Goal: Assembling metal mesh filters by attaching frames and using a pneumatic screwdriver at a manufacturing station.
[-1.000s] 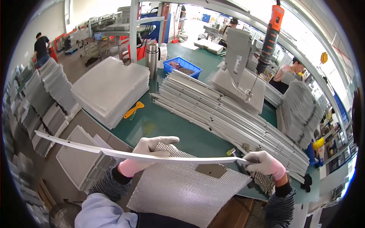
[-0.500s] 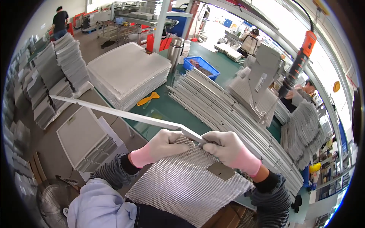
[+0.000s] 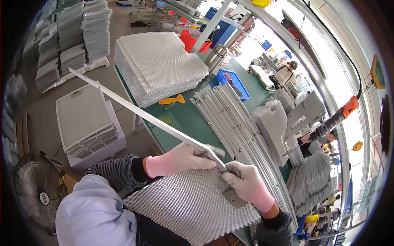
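A long, thin white-grey metal frame strip (image 3: 139,112) runs from the upper left to my hands, with a bend near its far end. My left hand (image 3: 180,160), in a white glove with a pink cuff, is closed around the strip close to its near end. My right hand (image 3: 246,180), gloved alike, pinches the tip of that end. Below both hands a silvery metal mesh panel (image 3: 180,205) lies tilted over my lap, its upper edge at the strip. On the mesh, partly under my right hand, is a small grey plate (image 3: 234,199). My fingers hide how strip and mesh meet.
A stack of mesh panels (image 3: 160,61) stands on the green table (image 3: 197,133), beside a yellow scraper (image 3: 171,99). Many metal strips (image 3: 242,135) lie to the right. An orange-black power driver (image 3: 334,119) hangs at right. A fan (image 3: 39,192) stands at lower left.
My view has swung, so the surroundings sit differently in the picture. The strip now slopes more steeply, and my hands are lower. Both still grip it, with my right hand nearer the small plate.
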`<state>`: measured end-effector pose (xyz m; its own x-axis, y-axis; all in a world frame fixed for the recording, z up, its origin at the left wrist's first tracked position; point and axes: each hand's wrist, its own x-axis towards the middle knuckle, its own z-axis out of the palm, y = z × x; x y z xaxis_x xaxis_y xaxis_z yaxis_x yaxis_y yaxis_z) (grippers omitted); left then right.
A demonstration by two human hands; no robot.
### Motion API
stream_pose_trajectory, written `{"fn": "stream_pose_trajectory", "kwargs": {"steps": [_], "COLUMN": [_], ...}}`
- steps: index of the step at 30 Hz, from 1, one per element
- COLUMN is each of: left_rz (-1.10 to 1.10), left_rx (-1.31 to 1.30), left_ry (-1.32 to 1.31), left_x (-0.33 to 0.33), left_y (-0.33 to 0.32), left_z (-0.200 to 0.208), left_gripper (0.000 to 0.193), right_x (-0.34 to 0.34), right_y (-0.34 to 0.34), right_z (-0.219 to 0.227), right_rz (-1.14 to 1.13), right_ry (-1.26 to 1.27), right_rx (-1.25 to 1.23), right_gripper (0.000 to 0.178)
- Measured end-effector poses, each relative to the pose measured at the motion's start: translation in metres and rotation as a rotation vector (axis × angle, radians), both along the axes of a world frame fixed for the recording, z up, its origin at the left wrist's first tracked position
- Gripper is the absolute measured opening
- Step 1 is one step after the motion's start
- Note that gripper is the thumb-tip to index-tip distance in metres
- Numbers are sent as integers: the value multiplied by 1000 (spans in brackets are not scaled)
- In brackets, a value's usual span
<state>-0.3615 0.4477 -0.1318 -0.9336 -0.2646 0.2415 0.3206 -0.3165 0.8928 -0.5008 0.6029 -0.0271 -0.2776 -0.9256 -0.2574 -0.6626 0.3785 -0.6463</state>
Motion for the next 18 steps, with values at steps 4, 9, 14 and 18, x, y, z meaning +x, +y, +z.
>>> {"fn": "stream_pose_trajectory", "kwargs": {"steps": [4, 9, 14, 18], "left_rz": [-77, 61, 99, 163], "left_rx": [36, 3, 112, -6], "left_ry": [-68, -88, -12, -78], "left_x": [4, 20, 22, 30], "left_y": [-3, -13, -9, -7], "left_z": [-2, 5, -5, -4], "left_gripper": [44, 36, 36, 40], "right_x": [8, -32, -26, -24], "right_y": [6, 73, 90, 102], "right_z": [13, 31, 45, 50], "right_rz": [-126, -60, -58, -37], "right_ry": [-190, 29, 7, -34], "right_rx": [165, 144, 193, 189], "right_gripper": [22, 24, 30, 33]}}
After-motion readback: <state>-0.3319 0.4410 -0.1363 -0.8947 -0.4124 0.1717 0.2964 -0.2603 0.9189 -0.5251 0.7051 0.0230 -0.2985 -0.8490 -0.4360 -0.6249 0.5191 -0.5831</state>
